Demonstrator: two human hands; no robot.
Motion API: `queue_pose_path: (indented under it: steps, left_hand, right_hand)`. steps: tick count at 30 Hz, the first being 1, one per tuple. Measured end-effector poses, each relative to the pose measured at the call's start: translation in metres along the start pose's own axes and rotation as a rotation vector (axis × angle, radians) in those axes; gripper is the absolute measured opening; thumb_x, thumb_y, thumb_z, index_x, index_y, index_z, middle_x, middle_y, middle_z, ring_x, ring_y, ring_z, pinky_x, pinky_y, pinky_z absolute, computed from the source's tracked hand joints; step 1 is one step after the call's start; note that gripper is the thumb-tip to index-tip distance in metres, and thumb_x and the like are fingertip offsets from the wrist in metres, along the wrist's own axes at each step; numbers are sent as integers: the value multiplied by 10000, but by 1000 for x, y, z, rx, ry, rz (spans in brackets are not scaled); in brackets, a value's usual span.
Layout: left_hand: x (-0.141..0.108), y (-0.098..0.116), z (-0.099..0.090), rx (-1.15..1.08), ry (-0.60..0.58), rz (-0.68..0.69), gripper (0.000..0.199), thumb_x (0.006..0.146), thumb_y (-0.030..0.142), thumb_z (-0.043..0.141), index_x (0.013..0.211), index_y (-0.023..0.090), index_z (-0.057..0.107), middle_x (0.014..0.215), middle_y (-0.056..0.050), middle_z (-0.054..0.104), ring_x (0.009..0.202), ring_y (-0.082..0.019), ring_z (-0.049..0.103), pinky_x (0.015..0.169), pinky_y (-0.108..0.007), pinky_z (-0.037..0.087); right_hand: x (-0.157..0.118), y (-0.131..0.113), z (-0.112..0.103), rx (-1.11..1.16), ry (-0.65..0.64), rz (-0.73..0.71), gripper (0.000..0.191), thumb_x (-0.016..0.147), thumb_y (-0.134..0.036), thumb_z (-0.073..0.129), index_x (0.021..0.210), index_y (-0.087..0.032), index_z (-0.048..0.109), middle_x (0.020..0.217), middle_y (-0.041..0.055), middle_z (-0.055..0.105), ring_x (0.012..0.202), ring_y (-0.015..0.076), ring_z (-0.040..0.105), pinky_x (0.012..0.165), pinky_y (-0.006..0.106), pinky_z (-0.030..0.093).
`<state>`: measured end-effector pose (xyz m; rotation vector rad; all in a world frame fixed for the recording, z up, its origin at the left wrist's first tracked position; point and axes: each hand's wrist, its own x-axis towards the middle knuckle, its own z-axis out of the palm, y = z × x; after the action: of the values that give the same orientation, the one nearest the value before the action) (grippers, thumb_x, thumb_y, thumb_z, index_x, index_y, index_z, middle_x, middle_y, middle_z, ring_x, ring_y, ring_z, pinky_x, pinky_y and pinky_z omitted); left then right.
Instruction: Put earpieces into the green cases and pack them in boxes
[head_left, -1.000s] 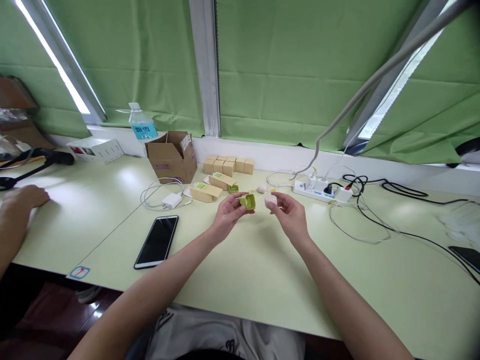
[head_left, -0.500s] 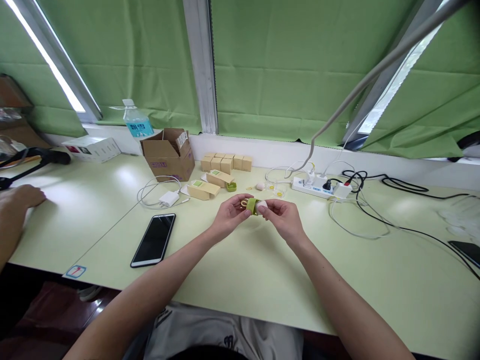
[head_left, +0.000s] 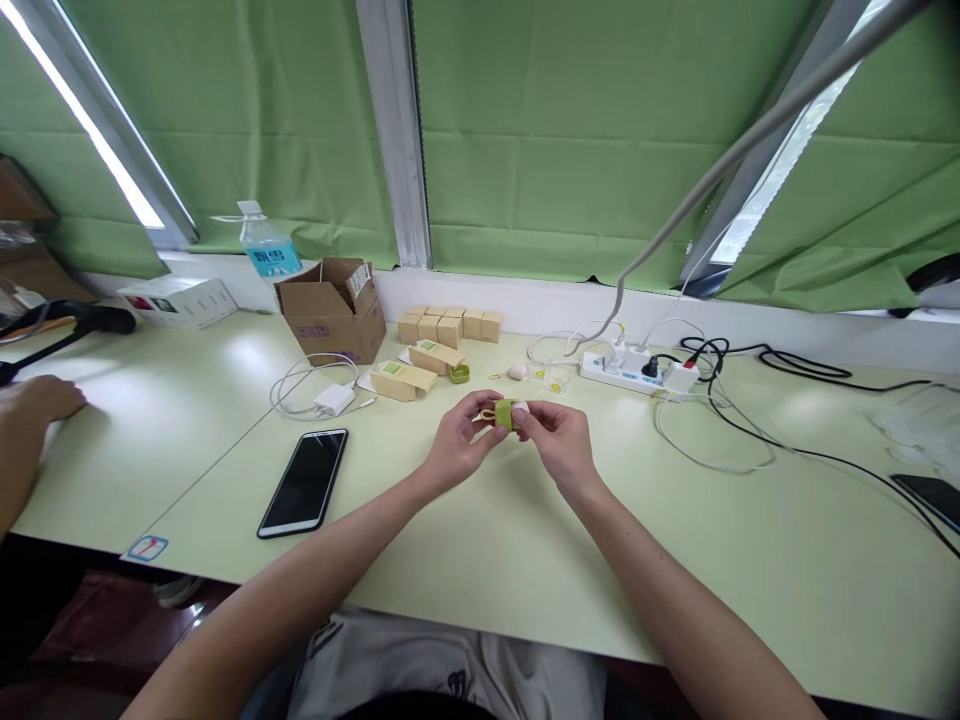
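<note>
My left hand pinches a small green sleeve with a pale cord loop at its left end. My right hand has its thumb and fingers on a small whitish rounded piece at the sleeve's right end. The piece sits partly in or against the sleeve; the fingers hide how far. Both hands are just above the table, in the middle of the view. Beyond them lie a second green item and a pinkish-white rounded piece.
Small open cartons and several little boxes stand near a brown cardboard box. A phone and white charger are left; a power strip with cables is right. Another person's hand rests far left.
Less of the whitish piece shows beside the green sleeve, and my right fingers are closer over it. The whole view has shifted slightly.
</note>
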<state>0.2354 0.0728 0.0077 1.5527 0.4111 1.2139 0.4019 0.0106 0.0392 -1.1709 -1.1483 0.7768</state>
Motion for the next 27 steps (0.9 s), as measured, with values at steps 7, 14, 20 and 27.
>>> queue_pose_path:
  steps: [7, 14, 20, 27]
  left_hand:
    - [-5, -4, 5, 20, 34, 30, 406, 901, 380, 863, 1231, 206, 704, 1208, -103, 709, 1085, -227, 701, 999, -419, 609]
    - [-8, -10, 7, 19, 77, 48, 422, 878, 380, 885, 1229, 214, 720, 1184, -93, 708, 1095, -233, 690, 1017, -431, 601]
    - [-8, -11, 11, 46, 102, 76, 399, 901, 379, 861, 1237, 214, 721, 1153, -92, 709, 1101, -238, 684, 1025, -428, 593]
    - [-5, -15, 10, -11, 116, 97, 465, 899, 379, 865, 1308, 224, 706, 1253, -112, 694, 1137, -243, 669, 1050, -441, 584]
  right_hand:
    - [-4, 6, 4, 16, 53, -4, 470, 762, -618, 865, 963, -193, 867, 858, 66, 836, 764, 260, 765, 790, 424, 653]
    - [-6, 9, 5, 11, 79, -22, 499, 798, -635, 851, 1018, -187, 873, 960, 74, 856, 883, 298, 796, 860, 454, 654]
    - [-9, 11, 10, 44, 104, -20, 503, 816, -641, 849, 1045, -194, 878, 991, 75, 857, 928, 300, 797, 884, 455, 662]
    - [-9, 11, 15, 78, 98, -41, 476, 841, -631, 837, 1076, -219, 881, 998, 58, 839, 910, 263, 797, 918, 448, 680]
